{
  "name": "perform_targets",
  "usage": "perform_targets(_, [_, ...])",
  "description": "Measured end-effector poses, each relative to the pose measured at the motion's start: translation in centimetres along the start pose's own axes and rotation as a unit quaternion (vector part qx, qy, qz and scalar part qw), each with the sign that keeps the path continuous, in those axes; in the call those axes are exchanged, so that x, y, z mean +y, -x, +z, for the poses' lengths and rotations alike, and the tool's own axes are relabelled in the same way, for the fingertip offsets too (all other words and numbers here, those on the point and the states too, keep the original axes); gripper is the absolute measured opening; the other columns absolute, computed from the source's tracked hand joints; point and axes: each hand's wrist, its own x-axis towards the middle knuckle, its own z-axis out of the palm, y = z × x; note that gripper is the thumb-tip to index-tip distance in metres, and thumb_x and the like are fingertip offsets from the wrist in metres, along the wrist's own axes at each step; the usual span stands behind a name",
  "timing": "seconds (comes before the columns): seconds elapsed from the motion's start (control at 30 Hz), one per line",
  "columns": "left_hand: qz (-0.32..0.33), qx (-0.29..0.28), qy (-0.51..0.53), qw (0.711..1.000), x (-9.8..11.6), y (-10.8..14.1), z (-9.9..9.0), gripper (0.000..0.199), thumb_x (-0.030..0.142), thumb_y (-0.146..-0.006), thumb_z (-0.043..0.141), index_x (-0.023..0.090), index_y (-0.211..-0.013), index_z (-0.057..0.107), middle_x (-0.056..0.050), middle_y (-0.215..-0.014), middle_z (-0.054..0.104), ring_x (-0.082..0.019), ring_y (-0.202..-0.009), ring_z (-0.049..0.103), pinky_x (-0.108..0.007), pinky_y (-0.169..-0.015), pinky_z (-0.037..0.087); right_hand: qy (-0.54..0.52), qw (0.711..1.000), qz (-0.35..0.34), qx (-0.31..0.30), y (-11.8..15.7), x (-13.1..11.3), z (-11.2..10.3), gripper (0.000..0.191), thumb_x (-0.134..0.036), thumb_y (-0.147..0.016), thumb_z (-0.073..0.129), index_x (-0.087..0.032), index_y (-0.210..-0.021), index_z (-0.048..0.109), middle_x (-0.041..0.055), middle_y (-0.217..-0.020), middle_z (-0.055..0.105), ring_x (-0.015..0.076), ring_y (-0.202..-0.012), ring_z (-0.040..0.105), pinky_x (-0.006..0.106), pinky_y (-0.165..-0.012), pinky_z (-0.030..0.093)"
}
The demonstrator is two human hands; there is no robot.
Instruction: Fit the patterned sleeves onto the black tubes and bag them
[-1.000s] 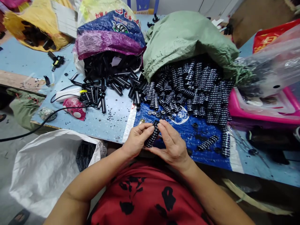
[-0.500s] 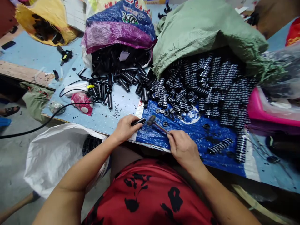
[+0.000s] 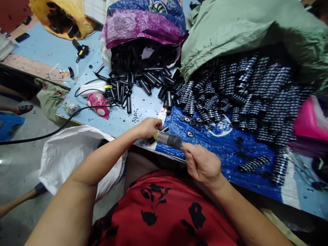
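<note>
Bench (image 3: 143, 106), light blue, runs across my head-cam view; nearest its far side, R half, a green sack (image 3: 238, 27) opens on a big heap of patterned tubes (image 3: 273, 82). White sack (image 3: 69, 150) gapes below the near edge, beside the L forearm. Blue sheet (image 3: 176, 119) covers the bench at ctr-R; purple bag (image 3: 143, 25) spills plain tubes (image 3: 128, 103) at ctr-L. Pink tub (image 3: 309, 118) at far R.

R hand (image 3: 203, 164): grip closed on the handle of a hammer (image 3: 169, 139), head blurred, pointing L. L hand (image 3: 150, 127): grip closed, afaict, on a dark tube (image 3: 165, 130) at the bench's near edge, partly hidden by fingers & hammer head. Can't tell if tube & hammer touch, or if the tube rests on the bench.

Step in hand, as I judge it: hammer work on the held tube. Such a move calls for a steady L grip, tube end lined up w/ the hammer face & fingertips clear.

In the way: hammer head blocks my view of the tube's middle; small rings (image 3: 190, 134) lie on the sheet just beyond the hammer.
</note>
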Motion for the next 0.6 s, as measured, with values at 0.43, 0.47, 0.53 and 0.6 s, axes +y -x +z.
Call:
perform_targets(0.43, [0.004,-0.026,-0.128,0.991,1.8,7.9,-3.4,0.021,0.025,-0.068,0.08,0.02,-0.076,0.06,0.002,-0.066,0.055,-0.014,-0.058,0.042,-0.03,-0.06,0.024,0.117,0.991,0.051,-0.041,3.1,2.8,-1.3,0.017,-0.027,-0.1,0.06,-0.018,-0.112,0.068,0.0055,-0.089,0.073,0.019,-0.072,0.068,0.031,-0.065,0.049])
perform_targets(0.47, [-0.012,-0.054,-0.122,0.991,1.5,10.2,-4.8,0.022,0.025,-0.067,0.081,0.021,-0.074,0.06,0.002,-0.064,0.055,-0.014,-0.057,0.042,-0.03,-0.059,0.024,0.171,0.982,0.059,-0.053,3.6,3.6,-1.5,0.018,-0.031,-0.1,0.061,-0.018,-0.11,0.07,0.0058,-0.087,0.073,0.0202,-0.07,0.066,0.032,-0.062,0.046])
perform_targets(0.53, [-0.068,-0.065,-0.146,0.985,0.3,15.1,-7.6,0.025,0.027,-0.065,0.084,0.022,-0.067,0.06,0.001,-0.061,0.053,-0.015,-0.055,0.04,-0.03,-0.058,0.022,0.243,0.966,0.058,-0.071,4.1,4.7,-1.6,0.019,-0.036,-0.098,0.064,-0.02,-0.104,0.071,0.0056,-0.08,0.071,0.0214,-0.067,0.064,0.034,-0.057,0.044])
perform_targets(0.6, [-0.139,0.024,-0.199,0.97,-1.1,19.5,-9.5,0.031,0.028,-0.058,0.089,0.022,-0.064,0.059,0.0,-0.061,0.051,-0.017,-0.058,0.042,-0.029,-0.059,0.022,0.268,0.961,0.038,-0.063,3.9,4.8,-1.6,0.021,-0.04,-0.093,0.07,-0.02,-0.1,0.072,0.0078,-0.082,0.072,0.0233,-0.07,0.065,0.035,-0.06,0.048])
